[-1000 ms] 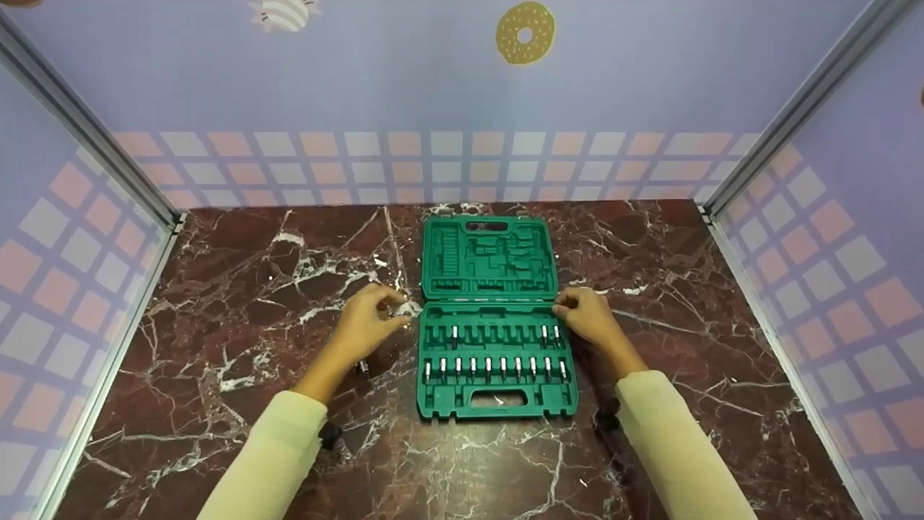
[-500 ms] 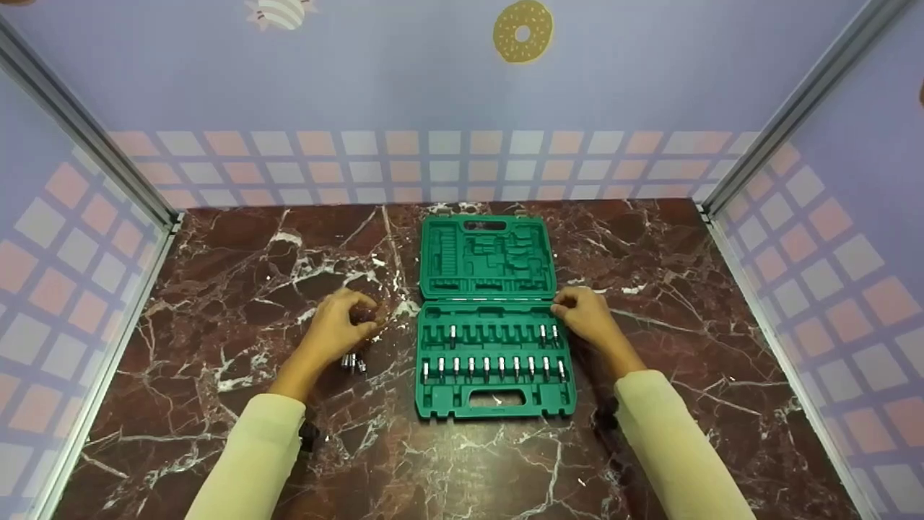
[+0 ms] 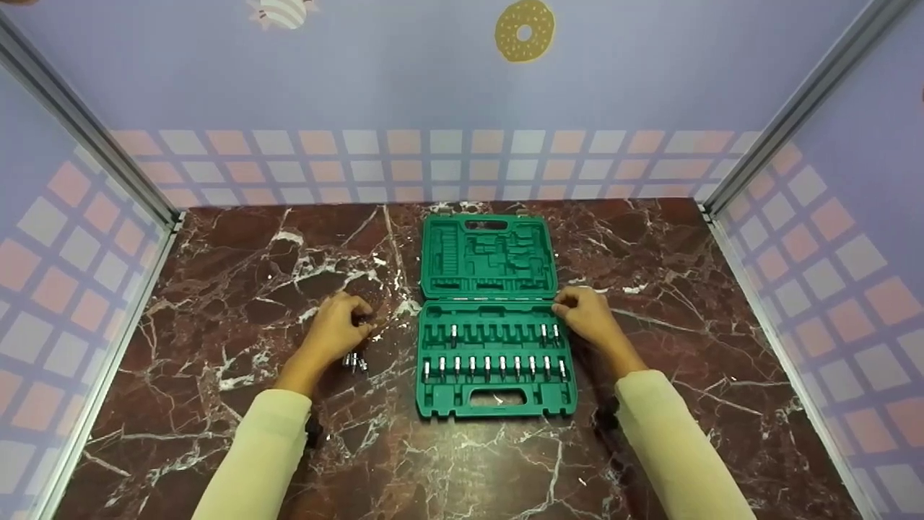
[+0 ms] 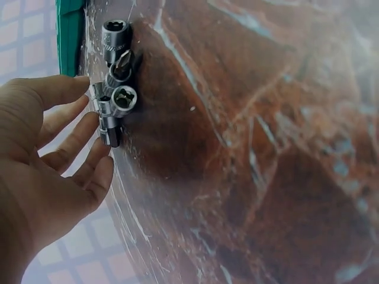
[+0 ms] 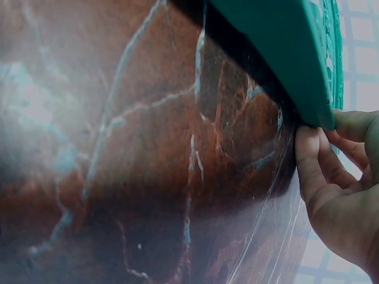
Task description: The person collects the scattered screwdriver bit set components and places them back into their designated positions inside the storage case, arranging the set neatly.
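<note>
A green socket case [image 3: 498, 401] lies unfolded, its lid [image 3: 491, 249] away from me. One row of sockets [image 3: 487, 368] fills the near slots, and a few sockets stand in the row behind. My left hand [image 3: 336, 328] is left of the case, at a small cluster of loose metal sockets [image 3: 354, 361]. In the left wrist view its slightly bent fingers [image 4: 74, 139] and thumb come close to the sockets [image 4: 116, 41]; I cannot tell whether they touch. My right hand [image 3: 586, 315] pinches the case's right edge near the hinge, thumb and fingers [image 5: 309, 145] on either side.
The case rests on a dark red marbled tabletop [image 3: 650, 448] with white veins. Patterned purple walls [image 3: 462, 94] enclose it at the back and both sides, with metal strips along the corners.
My left hand has moved left, away from the case to the loose sockets, and its thumb and fingers have drawn closer together. The right hand stays at the case edge.
</note>
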The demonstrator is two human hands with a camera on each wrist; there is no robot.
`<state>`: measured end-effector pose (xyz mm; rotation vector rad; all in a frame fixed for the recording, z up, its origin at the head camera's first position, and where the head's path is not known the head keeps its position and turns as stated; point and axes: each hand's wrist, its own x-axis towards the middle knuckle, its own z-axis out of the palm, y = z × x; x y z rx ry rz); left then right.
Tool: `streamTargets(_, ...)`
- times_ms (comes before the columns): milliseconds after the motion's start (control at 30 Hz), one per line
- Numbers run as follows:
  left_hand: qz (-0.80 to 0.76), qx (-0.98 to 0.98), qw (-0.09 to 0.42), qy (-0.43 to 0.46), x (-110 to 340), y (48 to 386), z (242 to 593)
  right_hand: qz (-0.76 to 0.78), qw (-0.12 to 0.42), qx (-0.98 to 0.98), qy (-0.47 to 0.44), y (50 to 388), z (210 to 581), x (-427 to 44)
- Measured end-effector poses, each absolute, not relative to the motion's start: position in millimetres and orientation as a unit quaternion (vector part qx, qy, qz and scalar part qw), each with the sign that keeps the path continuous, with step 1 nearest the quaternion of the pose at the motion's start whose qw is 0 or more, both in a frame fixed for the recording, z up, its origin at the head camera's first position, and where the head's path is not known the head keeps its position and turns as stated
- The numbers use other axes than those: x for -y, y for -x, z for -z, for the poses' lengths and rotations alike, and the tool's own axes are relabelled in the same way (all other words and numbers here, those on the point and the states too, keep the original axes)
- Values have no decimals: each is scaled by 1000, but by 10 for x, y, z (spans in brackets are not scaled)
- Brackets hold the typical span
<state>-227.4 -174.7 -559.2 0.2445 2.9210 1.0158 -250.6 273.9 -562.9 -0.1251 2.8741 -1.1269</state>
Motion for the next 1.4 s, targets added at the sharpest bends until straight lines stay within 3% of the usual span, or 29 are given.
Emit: streamTargets(1400,-341,-935,6,-93,1824,2380,5670,363,40,-930,40,2501,5627,-2739)
